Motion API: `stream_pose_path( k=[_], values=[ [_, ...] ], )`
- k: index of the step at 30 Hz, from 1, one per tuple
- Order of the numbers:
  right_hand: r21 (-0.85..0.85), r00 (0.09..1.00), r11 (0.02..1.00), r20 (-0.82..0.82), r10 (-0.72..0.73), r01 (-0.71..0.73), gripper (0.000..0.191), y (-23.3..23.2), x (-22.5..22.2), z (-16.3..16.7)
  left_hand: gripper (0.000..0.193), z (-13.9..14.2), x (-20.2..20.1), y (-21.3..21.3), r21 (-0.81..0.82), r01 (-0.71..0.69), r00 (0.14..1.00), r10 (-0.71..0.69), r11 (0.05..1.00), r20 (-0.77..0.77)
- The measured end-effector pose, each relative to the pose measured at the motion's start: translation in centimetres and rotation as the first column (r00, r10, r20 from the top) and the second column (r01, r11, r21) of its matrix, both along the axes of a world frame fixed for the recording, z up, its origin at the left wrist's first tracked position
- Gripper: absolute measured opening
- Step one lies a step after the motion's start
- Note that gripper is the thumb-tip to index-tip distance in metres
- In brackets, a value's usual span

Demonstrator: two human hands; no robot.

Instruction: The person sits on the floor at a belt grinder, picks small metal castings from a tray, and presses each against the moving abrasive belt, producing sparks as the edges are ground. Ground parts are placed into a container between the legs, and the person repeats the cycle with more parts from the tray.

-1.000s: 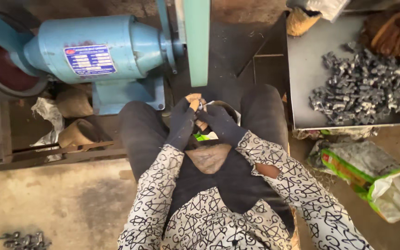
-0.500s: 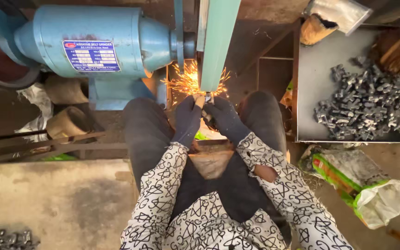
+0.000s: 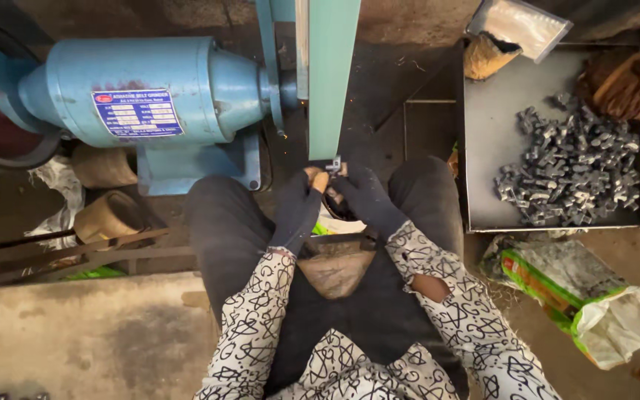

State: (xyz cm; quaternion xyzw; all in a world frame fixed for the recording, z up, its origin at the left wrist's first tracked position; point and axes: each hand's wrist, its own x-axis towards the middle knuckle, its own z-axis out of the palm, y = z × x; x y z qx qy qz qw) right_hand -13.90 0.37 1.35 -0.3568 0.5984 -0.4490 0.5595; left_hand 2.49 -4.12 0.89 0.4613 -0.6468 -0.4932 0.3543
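The person sits low on a grimy concrete workshop floor [image 3: 61,348], knees apart, facing a light-blue belt grinder motor [image 3: 157,96] whose green vertical sanding belt [image 3: 332,74] runs down between the knees. Both hands wear dark gloves and meet just below the belt's lower end: the left hand [image 3: 298,207] and the right hand [image 3: 364,198] have their fingertips pressed together in a pinch around a small grey metal fitting [image 3: 333,164], which sits right at the bottom edge of the belt, touching it or very nearly so. The left glove's thumb tip is worn through. To the right, on the floor, lies a shallow grey steel tray [image 3: 498,126] with a heap of similar small grey metal parts [image 3: 572,167] in its right half. Just below the tray leans a green and white plastic sack [image 3: 579,296], its mouth open. Left of the motor, under its base, lie rolls of brown abrasive band [image 3: 109,215] and crumpled plastic.
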Motion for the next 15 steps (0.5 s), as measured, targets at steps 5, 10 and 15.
stream_pose_path(
  k=[5,10,15],
  values=[
    [-0.108,0.981,0.994,-0.196,0.002,-0.024,0.015,-0.5,-0.5,-0.7,0.021,-2.0,-0.8,-0.1,-0.112,-0.027,0.983,0.047,0.993,0.18],
    [-0.217,0.953,0.972,-0.302,0.026,-0.095,0.018,-0.4,-0.5,-1.2,0.023,-2.3,-0.6,-0.1,-0.188,0.021,0.971,0.025,0.982,0.238],
    [-0.316,0.813,0.928,-0.581,-0.023,-0.2,0.023,0.5,-1.2,0.8,0.026,0.3,-0.1,0.1,0.079,0.046,0.999,-0.048,0.996,0.019]
  ],
)
